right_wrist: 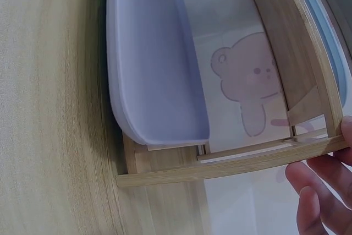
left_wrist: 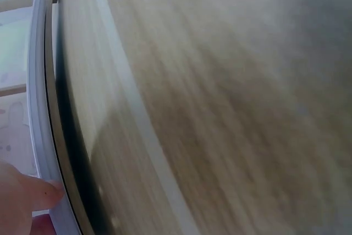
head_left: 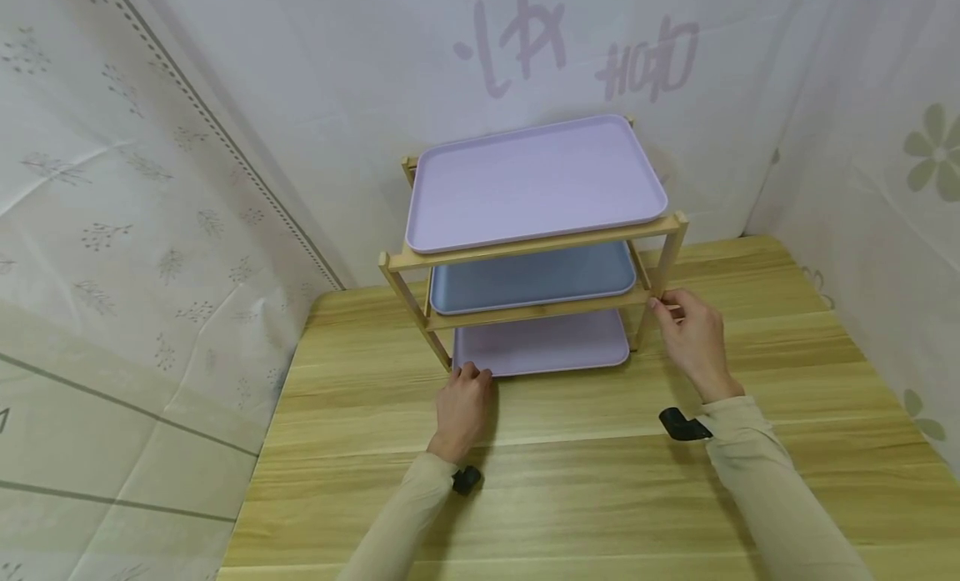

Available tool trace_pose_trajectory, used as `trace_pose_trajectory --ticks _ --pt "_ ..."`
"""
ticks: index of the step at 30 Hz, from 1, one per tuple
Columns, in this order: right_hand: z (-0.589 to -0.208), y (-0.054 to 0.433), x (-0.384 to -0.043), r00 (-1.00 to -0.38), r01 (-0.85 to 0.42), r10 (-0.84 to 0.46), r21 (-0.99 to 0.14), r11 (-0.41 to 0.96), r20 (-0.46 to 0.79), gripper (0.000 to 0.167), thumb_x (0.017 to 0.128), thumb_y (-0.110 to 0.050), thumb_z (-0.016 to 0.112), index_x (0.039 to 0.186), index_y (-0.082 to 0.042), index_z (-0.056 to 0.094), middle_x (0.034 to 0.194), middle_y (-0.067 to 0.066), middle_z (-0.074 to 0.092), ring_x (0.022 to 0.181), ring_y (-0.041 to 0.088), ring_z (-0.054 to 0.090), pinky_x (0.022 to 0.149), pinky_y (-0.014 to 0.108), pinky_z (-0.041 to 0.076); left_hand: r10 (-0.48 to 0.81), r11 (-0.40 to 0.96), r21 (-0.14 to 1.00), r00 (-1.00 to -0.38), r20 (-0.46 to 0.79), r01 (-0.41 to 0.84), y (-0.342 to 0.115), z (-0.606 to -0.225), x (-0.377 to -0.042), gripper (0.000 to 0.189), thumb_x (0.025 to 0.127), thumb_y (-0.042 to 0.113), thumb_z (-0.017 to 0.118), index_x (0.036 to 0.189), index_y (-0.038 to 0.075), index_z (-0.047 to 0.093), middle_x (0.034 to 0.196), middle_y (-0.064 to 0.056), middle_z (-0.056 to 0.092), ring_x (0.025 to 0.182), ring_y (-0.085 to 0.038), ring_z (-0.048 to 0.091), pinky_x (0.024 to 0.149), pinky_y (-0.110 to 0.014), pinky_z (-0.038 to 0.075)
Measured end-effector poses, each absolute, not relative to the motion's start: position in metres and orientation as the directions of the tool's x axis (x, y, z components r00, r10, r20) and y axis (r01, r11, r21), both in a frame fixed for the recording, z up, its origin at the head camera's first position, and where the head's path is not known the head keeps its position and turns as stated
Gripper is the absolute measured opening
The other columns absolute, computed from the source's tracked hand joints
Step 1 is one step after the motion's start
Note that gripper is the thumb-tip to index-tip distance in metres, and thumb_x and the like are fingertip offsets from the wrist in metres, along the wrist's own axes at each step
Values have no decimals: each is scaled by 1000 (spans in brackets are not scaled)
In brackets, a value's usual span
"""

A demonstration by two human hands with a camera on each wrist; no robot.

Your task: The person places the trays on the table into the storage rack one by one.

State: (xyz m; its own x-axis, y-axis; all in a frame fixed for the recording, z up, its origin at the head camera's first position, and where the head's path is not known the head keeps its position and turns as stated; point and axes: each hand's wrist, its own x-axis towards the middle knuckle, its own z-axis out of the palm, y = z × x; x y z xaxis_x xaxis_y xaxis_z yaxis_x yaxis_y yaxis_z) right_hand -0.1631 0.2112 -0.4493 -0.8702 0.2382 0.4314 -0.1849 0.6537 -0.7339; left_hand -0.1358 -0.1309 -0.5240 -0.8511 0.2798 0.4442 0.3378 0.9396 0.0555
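A three-tier wooden rack (head_left: 405, 293) holds a lilac tray (head_left: 536, 185) on top, a blue tray (head_left: 532, 281) in the middle and another lilac tray (head_left: 547, 345) at the bottom. My left hand (head_left: 461, 406) pinches the bottom tray's front rim near its left corner; the left wrist view has a fingertip (left_wrist: 50, 193) on that rim (left_wrist: 44, 119). At the rack's right front post, level with the middle shelf, my right hand (head_left: 693, 335) grips the wood between thumb and fingers. The right wrist view has its fingers (right_wrist: 324, 185) around the post (right_wrist: 236, 163).
The rack stands on a wood-grain table (head_left: 570, 489), near its back edge. Printed white curtains (head_left: 150, 256) hang behind and on both sides. A dark wrist mount (head_left: 684, 425) sticks out from the right sleeve, another (head_left: 467, 480) from the left.
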Motion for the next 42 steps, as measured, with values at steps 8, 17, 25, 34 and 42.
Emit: trace_pose_trajectory --ticks 8,17,25,34,42 --pt "-451 212 -163 -862 -198 243 -736 648 445 18 92 -15 65 93 2 69 89 20 72 67 -7 53 59 4 36 260 947 45 -837 481 319 -125 -527 -143 11 82 5 67 88 12 72 86 -8 65 76 -28 61 49 -40 50" --pt "-450 211 -163 -863 -197 240 -734 650 444 18 93 -16 65 93 2 69 88 20 72 68 -9 51 59 5 36 241 963 -9 -849 470 269 -120 -527 -152 7 80 3 66 80 9 67 79 -6 61 72 -27 61 46 -39 48" --pt "-450 210 -163 -858 -209 237 -733 647 455 18 92 -15 65 92 2 69 87 20 72 68 -10 50 59 4 37 234 968 -41 -827 511 248 -117 -529 -159 6 78 4 66 78 9 68 82 -7 63 74 -27 60 43 -37 46" --pt "-450 209 -162 -859 -206 240 -735 646 452 16 91 -11 66 92 4 68 88 21 72 71 30 66 59 3 36 212 974 -29 -857 469 225 -116 -528 -166 8 80 3 66 83 10 70 85 -6 65 75 -26 61 46 -39 49" --pt "-450 210 -162 -871 -194 234 -740 644 432 17 93 -12 64 94 4 68 89 22 72 73 34 67 59 5 36 220 968 18 -885 410 250 -118 -526 -170 14 81 1 65 89 11 71 90 -8 65 80 -29 61 54 -40 52"
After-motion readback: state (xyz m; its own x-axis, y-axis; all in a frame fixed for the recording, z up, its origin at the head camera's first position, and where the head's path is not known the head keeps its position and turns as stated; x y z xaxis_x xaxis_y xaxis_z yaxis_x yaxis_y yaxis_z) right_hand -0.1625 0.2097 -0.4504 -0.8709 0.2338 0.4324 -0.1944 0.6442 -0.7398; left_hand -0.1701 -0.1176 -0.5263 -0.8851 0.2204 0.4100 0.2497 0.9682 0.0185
